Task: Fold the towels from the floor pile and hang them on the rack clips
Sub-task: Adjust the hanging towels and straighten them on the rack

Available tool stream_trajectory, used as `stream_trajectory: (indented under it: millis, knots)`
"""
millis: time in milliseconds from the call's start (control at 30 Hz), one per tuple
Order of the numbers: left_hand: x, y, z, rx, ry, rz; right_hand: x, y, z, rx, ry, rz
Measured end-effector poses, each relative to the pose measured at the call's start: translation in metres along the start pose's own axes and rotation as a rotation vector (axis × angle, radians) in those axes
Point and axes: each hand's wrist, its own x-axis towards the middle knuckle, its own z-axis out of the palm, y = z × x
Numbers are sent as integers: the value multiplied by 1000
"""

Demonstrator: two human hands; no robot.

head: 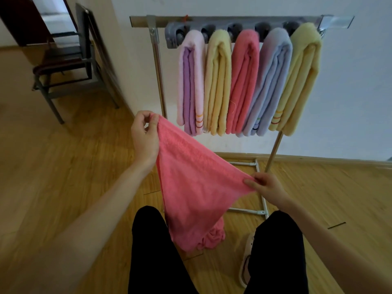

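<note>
Pink towel (191, 187) is up off the wooden floor (63, 177), stretched between both hands, its lower end bunched on the floor between my legs (152, 251). Left hand (145, 136) is raised, arm extended forward, thumb and fingertips pinching the towel's upper corner. Right hand (266, 187) sits lower and closer in, fingers curled and pinching the towel's other edge. The held edge slopes down from left to right.

Behind it, the rack (156, 66) stands against the wall, its clip bar (233, 28) along the top rail. Five folded towels hang side by side: lilac towel (191, 81), yellow towel (217, 81), coral towel (244, 81), blue towel (271, 81), second yellow towel (301, 81) at the right end.

No readable labels or writing that I can see.
</note>
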Motion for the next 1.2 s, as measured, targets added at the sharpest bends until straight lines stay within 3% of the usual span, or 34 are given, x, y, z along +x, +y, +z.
stream_trajectory:
  millis: [233, 367, 500, 667, 800, 933, 1200]
  knots:
    - [-1, -26, -14, 112, -91, -152, 5, 2, 8, 64, 172, 231]
    - [-2, -33, -16, 162, -89, -280, 22, -26, 11, 331, 343, 386]
    - [-8, -25, -17, 77, -204, -354, 35, -57, 5, 554, 282, 447]
    - [-20, 5, -15, -95, -487, -401, 39, -91, 1, 610, 231, 326]
    - [-22, 28, -10, -28, -728, -253, 40, -107, -1, 675, 133, 224]
    - [-20, 46, -5, 121, -973, 46, 37, -125, -6, 713, 28, 116]
    - [-2, 72, 8, 374, -1017, 647, 26, -148, -15, 413, 14, -86]
